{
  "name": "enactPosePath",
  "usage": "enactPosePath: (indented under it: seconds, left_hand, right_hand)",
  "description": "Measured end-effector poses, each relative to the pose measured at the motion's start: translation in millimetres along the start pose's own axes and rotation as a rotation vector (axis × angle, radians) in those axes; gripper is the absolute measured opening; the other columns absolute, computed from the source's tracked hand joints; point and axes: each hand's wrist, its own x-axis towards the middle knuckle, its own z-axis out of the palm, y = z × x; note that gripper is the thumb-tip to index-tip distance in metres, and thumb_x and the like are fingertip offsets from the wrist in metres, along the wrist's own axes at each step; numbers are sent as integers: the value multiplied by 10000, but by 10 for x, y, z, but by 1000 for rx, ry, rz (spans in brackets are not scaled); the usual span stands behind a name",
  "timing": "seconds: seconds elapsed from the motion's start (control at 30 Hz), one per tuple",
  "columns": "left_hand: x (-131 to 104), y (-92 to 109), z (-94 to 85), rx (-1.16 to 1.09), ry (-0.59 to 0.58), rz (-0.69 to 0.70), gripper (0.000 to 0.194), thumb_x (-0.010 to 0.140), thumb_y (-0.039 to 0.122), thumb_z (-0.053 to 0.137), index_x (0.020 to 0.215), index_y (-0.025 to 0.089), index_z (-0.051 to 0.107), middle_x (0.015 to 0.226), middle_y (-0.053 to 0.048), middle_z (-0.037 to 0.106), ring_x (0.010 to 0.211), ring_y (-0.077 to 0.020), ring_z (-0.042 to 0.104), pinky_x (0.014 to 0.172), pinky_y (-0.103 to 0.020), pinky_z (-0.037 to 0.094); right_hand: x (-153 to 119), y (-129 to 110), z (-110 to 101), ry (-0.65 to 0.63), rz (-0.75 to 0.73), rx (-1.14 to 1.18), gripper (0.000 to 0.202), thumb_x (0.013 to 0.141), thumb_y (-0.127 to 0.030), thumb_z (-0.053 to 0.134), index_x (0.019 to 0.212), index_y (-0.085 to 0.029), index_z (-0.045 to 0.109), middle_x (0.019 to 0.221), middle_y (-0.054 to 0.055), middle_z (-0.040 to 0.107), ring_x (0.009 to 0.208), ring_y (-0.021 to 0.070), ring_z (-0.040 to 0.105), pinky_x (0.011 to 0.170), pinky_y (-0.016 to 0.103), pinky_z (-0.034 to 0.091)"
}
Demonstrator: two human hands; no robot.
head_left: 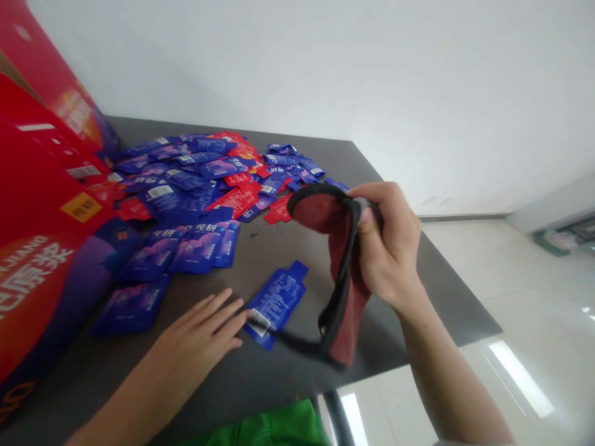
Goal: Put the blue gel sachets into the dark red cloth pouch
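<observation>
A limp reddish-brown cloth item with black edging and a thin black strap (346, 272) hangs above the table; its exact kind is unclear. My right hand (388, 241) is closed on its upper edge, thumb toward me. The strap trails down to the left, ending by the fingertips of my left hand (209, 325). That hand is low over the table with fingers stretched out; whether they touch the strap is hard to see. Under the strap lies a flat blue spouted pouch (279, 300), printed side up. Blue and purple pouches (199, 244) lie beyond my left hand.
A large red and blue printed box (51, 229) stands at the left, partly out of view. A heap of blue and red pouches (199, 164) covers the back of the dark table (334, 139), near a white wall (297, 62). Green cloth (274, 427) shows at the bottom.
</observation>
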Motion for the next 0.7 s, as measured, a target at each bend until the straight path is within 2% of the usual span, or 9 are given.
enactPosePath:
  seconds: [0.07, 0.17, 0.23, 0.3, 0.37, 0.43, 0.53, 0.63, 0.7]
  left_hand:
    - [117, -12, 37, -26, -36, 48, 362, 863, 65, 350, 994, 219, 651, 1011, -14, 698, 976, -169, 615, 867, -315, 451]
    - [212, 84, 41, -5, -37, 139, 351, 784, -6, 390, 899, 194, 655, 839, -28, 703, 802, -175, 640, 789, -311, 465]
    - [234, 180, 38, 39, -43, 150, 339, 746, -26, 398, 867, 178, 641, 737, -29, 671, 722, -177, 628, 746, -310, 466]
    - [245, 267, 48, 94, -64, 142, 320, 736, -16, 408, 883, 171, 622, 690, -23, 635, 677, -176, 611, 711, -309, 463]
    - [257, 333, 69, 161, -57, 136, 296, 733, -12, 413, 868, 164, 609, 655, -17, 607, 630, -170, 590, 651, -296, 452]
    - [272, 371, 85, 217, -52, 134, 263, 727, -12, 425, 826, 153, 604, 648, -26, 602, 607, -168, 576, 603, -286, 438]
    - [288, 390, 68, 224, -49, 149, 228, 721, 1, 459, 806, 151, 608, 649, -29, 602, 604, -166, 560, 594, -287, 436]
    - [280, 409, 19, 176, -17, 54, 254, 715, 32, 496, 876, 181, 623, 643, -6, 583, 637, -174, 547, 628, -303, 449]
    - [265, 440, 3, 149, 13, -30, 321, 703, 42, 507, 949, 212, 624, 751, -19, 621, 709, -189, 555, 663, -320, 458]
  right_hand:
    - [-58, -157, 52, -179, -86, 99, 271, 949, -293, 282, 1049, -217, 521, 967, 43, 533, 878, 150, 515, 788, 289, 413]
    - [-262, -247, 356, -495, -197, 80, 257, 936, -301, 320, 1040, -236, 547, 952, 39, 530, 809, 148, 498, 726, 282, 397]
    - [-437, -218, 582, -623, -254, -6, 238, 922, -301, 353, 1035, -262, 560, 923, 40, 523, 796, 158, 483, 710, 292, 377]
    - [-565, -145, 751, -697, -309, -65, 226, 906, -281, 384, 1047, -284, 561, 918, 43, 517, 815, 168, 473, 725, 304, 362]
    - [-583, -37, 874, -722, -355, -101, 235, 888, -254, 409, 1069, -293, 554, 933, 46, 515, 837, 175, 465, 741, 312, 352]
    - [-472, 111, 989, -708, -358, -156, 257, 882, -226, 412, 1088, -294, 548, 948, 50, 518, 852, 180, 465, 745, 312, 345]
    - [-168, 346, 1126, -647, -228, -265, 264, 908, -225, 366, 1099, -259, 545, 971, 68, 534, 860, 185, 482, 739, 301, 343]
    - [48, 407, 1052, -582, -105, -242, 276, 942, -282, 301, 1064, -211, 538, 943, 66, 545, 807, 170, 496, 702, 275, 347]
    - [34, 283, 870, -554, -116, -126, 293, 954, -305, 263, 1026, -199, 527, 921, 49, 541, 779, 152, 494, 693, 258, 351]
